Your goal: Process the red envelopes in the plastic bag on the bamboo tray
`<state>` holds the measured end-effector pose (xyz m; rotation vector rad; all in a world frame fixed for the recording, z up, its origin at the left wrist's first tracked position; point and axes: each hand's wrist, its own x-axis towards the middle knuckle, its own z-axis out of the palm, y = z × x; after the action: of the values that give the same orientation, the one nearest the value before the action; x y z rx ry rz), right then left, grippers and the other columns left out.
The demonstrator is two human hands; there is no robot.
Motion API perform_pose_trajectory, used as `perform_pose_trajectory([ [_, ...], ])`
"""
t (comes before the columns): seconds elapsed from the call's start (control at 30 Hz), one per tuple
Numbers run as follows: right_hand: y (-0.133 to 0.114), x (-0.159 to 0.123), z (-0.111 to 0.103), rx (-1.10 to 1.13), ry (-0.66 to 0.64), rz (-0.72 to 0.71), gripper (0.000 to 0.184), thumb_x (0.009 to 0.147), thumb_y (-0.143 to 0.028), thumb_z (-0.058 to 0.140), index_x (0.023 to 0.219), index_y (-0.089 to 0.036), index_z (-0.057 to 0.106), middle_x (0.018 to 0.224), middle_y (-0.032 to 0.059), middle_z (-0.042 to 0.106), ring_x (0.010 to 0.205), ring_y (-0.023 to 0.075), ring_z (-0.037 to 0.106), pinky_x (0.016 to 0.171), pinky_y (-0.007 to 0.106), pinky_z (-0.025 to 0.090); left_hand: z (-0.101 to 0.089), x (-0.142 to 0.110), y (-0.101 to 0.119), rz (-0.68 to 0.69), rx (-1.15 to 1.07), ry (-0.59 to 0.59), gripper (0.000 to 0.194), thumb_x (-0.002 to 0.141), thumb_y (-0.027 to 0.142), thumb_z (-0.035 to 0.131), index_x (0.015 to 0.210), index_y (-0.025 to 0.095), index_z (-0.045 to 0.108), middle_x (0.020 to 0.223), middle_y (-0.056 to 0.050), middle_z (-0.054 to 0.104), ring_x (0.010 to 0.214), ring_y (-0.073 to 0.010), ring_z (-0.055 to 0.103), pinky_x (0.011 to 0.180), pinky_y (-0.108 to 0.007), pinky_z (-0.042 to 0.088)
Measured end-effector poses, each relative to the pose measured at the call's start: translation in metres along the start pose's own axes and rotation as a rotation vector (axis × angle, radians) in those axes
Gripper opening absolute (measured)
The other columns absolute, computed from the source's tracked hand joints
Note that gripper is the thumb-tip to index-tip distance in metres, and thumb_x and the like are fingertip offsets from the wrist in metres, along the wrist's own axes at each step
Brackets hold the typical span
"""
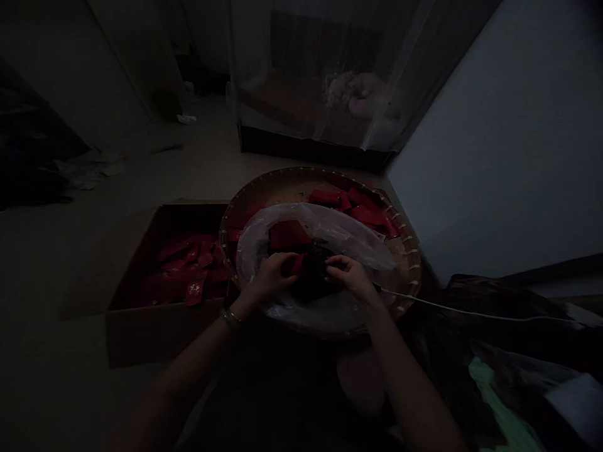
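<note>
In the dim light, my left hand point(274, 275) pinches a small red packet point(296, 263) over the middle of a round woven bamboo tray point(414, 257). Across from it, my right hand point(348, 276) has its thumb and fingers closed at the edge of a dark heap point(316, 267); what they hold is too dark to tell. The heap lies on a clear plastic bag point(330, 220) spread in the tray. Just beyond my left hand, a larger red packet point(288, 235) rests on the plastic. More red packets point(367, 210) are piled along the tray's far right side.
Left of the tray stands an open cardboard box point(141, 326) holding many red packets point(188, 257). A white cord point(452, 307) runs off to the right. Dark cloth and a pale green item point(492, 395) lie at lower right. A net-draped bed point(301, 107) and a wall point(509, 138) stand behind.
</note>
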<state>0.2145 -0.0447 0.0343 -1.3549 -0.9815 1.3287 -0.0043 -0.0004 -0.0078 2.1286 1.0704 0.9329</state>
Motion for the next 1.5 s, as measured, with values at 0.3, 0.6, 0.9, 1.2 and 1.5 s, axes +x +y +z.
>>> perform_pose_trajectory([
  [0.3,-0.027,0.008,0.020,-0.416,-0.084,-0.213,0.022,0.066,-0.028,0.066,0.084,-0.016,0.066,0.078,0.0028,0.067,0.069,0.0153,0.063,0.062,0.027,0.052,0.001,-0.001,-0.001,0.012,0.009,-0.010,0.048,0.068,0.024,0.070,0.114,0.020,0.057,0.106,-0.008,0.064,0.094,-0.0213,0.059,0.082,-0.036,0.047],
  [0.6,-0.040,0.003,0.031,-0.622,-0.085,-0.222,0.027,0.071,-0.019,0.060,0.097,-0.017,0.064,0.090,0.0050,0.069,0.070,0.0148,0.066,0.067,0.028,0.053,-0.001,-0.001,0.005,0.019,0.029,-0.008,0.044,0.069,0.023,0.070,0.111,0.019,0.057,0.104,-0.007,0.065,0.092,-0.0207,0.060,0.080,-0.034,0.047],
  [0.9,-0.036,-0.006,0.044,-0.359,-0.161,-0.142,0.035,0.082,-0.017,0.045,0.116,-0.020,0.052,0.106,0.0089,0.064,0.088,0.0144,0.066,0.075,0.029,0.056,0.002,-0.002,0.000,0.041,0.020,-0.002,0.048,0.069,0.023,0.070,0.115,0.020,0.055,0.106,-0.006,0.064,0.093,-0.0202,0.060,0.081,-0.034,0.047],
  [1.2,-0.027,0.000,0.035,-0.640,-0.094,-0.361,0.037,0.079,-0.012,0.043,0.110,-0.020,0.061,0.111,0.0068,0.065,0.104,0.0187,0.060,0.093,0.038,0.047,0.000,0.000,0.003,0.028,0.028,-0.009,0.048,0.068,0.023,0.071,0.114,0.019,0.056,0.105,-0.007,0.065,0.092,-0.0206,0.060,0.079,-0.034,0.048],
  [1.5,-0.021,-0.002,0.039,-0.534,-0.045,-0.357,0.030,0.075,-0.018,0.052,0.101,-0.019,0.065,0.100,0.0056,0.068,0.086,0.0156,0.064,0.077,0.030,0.053,0.000,-0.001,0.003,0.028,0.019,-0.014,0.047,0.069,0.024,0.069,0.114,0.020,0.056,0.105,-0.006,0.065,0.092,-0.0205,0.060,0.079,-0.033,0.048],
])
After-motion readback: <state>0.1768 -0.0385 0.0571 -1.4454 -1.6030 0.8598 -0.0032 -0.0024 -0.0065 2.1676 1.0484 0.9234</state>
